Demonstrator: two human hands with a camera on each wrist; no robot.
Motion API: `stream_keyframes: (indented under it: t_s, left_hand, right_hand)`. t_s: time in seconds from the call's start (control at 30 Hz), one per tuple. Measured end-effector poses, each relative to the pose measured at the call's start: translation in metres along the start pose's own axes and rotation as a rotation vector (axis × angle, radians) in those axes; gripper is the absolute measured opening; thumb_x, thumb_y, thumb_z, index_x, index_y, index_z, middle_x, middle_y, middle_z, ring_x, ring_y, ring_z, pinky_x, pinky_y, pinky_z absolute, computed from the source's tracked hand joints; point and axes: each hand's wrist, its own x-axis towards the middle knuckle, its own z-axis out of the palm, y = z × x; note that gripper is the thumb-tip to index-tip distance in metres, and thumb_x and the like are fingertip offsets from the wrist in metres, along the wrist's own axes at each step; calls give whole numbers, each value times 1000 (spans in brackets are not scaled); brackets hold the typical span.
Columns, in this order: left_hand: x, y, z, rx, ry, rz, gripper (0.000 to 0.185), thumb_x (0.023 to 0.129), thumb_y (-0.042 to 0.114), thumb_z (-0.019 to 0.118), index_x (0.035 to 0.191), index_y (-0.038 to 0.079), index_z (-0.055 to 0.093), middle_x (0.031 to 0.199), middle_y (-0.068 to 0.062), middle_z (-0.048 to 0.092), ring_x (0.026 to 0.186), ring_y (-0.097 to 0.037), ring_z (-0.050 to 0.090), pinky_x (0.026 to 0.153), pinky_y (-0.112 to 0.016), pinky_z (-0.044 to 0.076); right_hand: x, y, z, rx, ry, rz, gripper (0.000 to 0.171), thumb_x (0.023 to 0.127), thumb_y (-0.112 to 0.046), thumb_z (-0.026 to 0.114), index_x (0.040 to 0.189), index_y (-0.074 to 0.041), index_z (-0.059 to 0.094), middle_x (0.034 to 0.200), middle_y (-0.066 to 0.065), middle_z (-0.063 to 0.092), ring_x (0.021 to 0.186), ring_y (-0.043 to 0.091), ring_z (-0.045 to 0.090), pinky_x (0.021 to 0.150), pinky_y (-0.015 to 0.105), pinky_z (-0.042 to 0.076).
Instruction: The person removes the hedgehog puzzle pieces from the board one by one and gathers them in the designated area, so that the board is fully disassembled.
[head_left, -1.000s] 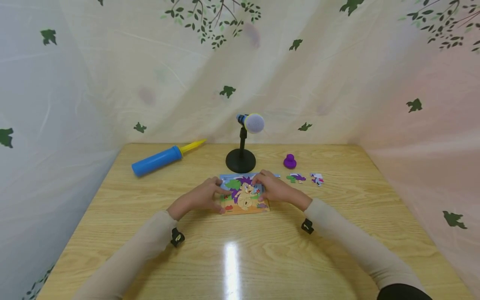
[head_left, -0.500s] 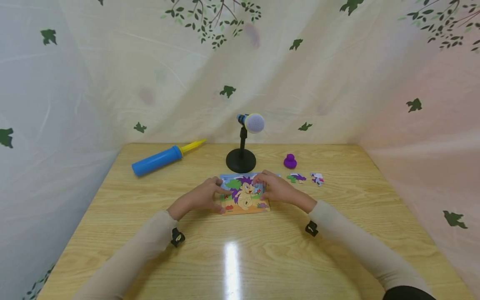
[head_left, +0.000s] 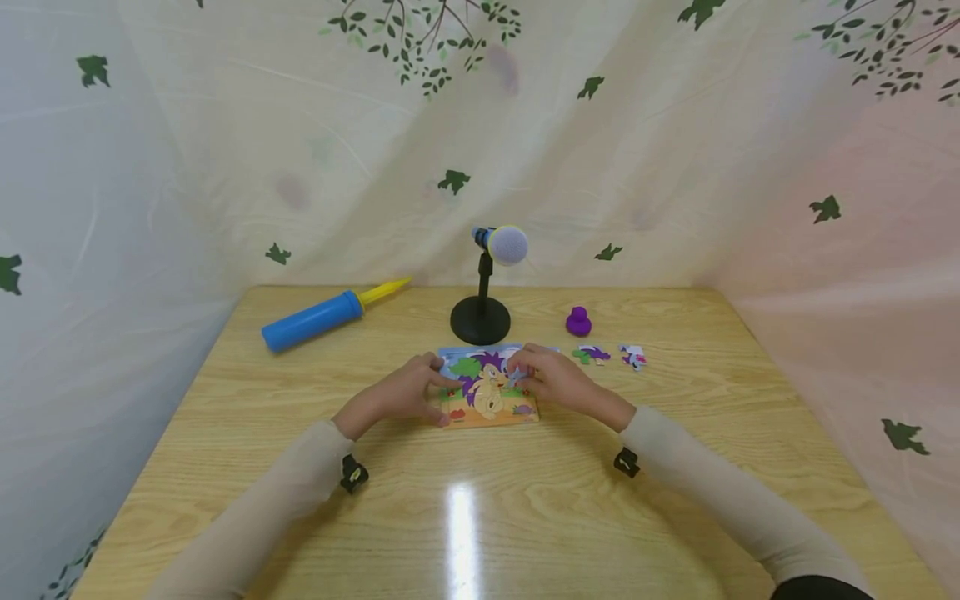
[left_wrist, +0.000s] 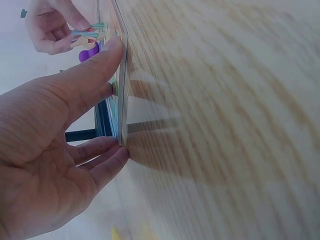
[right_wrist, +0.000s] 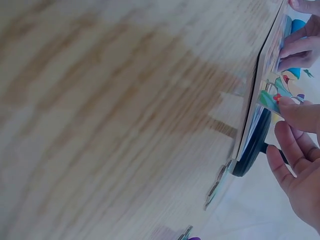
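Note:
A jigsaw puzzle (head_left: 487, 406) with a purple-haired hedgehog picture lies flat on the table. My left hand (head_left: 403, 390) grips its left side, thumb at the front corner and other fingers at the back edge, as the left wrist view also shows. Over the puzzle's right side, my right hand (head_left: 557, 379) pinches a puzzle piece (right_wrist: 270, 100) between thumb and fingers. That piece (left_wrist: 86, 35) stands tilted above the picture. Two loose pieces, one green and purple (head_left: 592, 355) and one white and purple (head_left: 633, 357), lie to the right.
Behind the puzzle stands a toy microphone (head_left: 508, 246) on a round black base (head_left: 480, 321). A blue pump (head_left: 313, 322) with a yellow nozzle lies at the back left. A small purple knobbed object (head_left: 578, 322) sits behind the loose pieces. Patterned cloth (head_left: 360, 167) surrounds the wooden table (head_left: 570, 517).
My right hand has shifted slightly to the right, and the piece in its fingers now tilts up over the picture. The left hand keeps its place on the puzzle.

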Motion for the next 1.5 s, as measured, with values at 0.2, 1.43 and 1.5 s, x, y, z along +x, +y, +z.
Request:
stream_keyframes:
  t_s: [0.2, 1.43, 1.5]
  left_hand:
    - [0, -1, -1, -8, 0, -1, 62, 83, 36, 85, 139, 20, 63, 156, -27, 40, 140, -40, 40, 116, -55, 39]
    - [1, 1, 0, -18, -2, -16, 61, 84, 35, 84, 139, 21, 63, 157, -26, 39, 142, -40, 39, 116, -55, 39]
    - [0, 1, 0, -17, -1, -18, 61, 84, 35, 85, 139, 21, 63, 157, -26, 39, 141, -40, 39, 116, -55, 39]
  right_hand:
    - [-5, -7, -3, -5, -34, -8, 20, 91, 2, 73, 102, -14, 68, 91, 1, 64, 82, 13, 59, 73, 25, 55]
    - [13, -11, -7, -288, -151, 71, 46, 79, -22, 88, 121, -7, 75, 112, 12, 69, 101, 26, 64, 89, 40, 56]
    - [11, -12, -6, -285, -122, 62, 46, 78, -23, 89, 119, -7, 75, 111, 12, 69, 99, 25, 64, 87, 40, 56]
